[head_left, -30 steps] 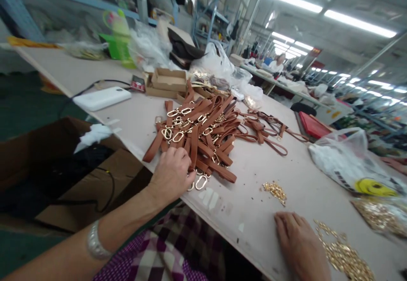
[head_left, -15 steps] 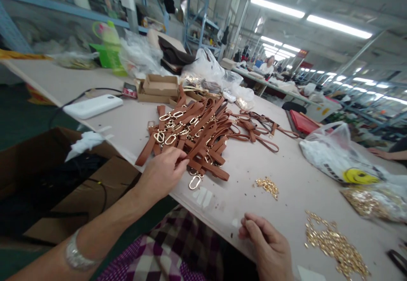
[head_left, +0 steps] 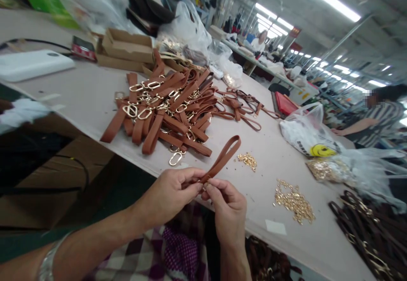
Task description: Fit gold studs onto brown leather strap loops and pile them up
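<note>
Over the table's front edge, my left hand (head_left: 178, 187) pinches the lower end of a brown leather strap (head_left: 225, 155), whose looped end points up and away to the right. My right hand (head_left: 228, 204) has its thumb and fingers closed at the same lower end, meeting the left fingertips. Whether a small part sits between the fingertips is hidden. Left of the hands lies a heap of brown straps (head_left: 155, 130) with gold oval rings and clasps. A gold oval ring (head_left: 175, 158) sticks out at its near side. Small gold pieces form a little pile (head_left: 247, 161) beyond the loop.
A larger pile of gold pieces (head_left: 294, 202) lies to the right, near dark brown straps (head_left: 375, 230). Behind it is a plastic bag (head_left: 313, 134). Cardboard boxes (head_left: 127, 45) and a white device (head_left: 34, 64) stand at the left. A person (head_left: 378, 115) is at the far right.
My left hand has taken a strap from the heap and moved right. My right hand has come up and left to meet it at the strap's end. The view has shifted rightward.
</note>
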### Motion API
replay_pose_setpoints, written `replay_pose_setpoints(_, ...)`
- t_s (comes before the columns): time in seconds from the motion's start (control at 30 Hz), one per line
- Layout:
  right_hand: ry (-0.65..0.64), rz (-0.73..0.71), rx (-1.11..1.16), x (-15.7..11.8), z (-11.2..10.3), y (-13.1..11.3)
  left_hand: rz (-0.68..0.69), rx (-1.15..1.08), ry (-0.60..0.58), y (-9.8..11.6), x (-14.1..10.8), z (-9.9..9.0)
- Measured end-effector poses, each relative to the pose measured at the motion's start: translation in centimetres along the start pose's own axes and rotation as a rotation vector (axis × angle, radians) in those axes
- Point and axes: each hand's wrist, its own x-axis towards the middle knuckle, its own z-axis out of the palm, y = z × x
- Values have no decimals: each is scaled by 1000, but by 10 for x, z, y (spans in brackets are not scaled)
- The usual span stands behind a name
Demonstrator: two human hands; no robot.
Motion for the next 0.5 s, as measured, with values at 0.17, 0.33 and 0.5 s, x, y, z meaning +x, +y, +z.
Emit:
replay_pose_setpoints(0.17, 14, -11, -76, -2, -4, -3, 71, 195, 51, -6, -1, 1)
replay_pose_setpoints(0.33, 1, -105, -115, -4, -6, -4, 141, 416, 85, -12, 0, -1)
replay_pose_setpoints(0.5, 94, -75, 66, -7, -6, -1, 237, 447, 104, -18, 5, -2)
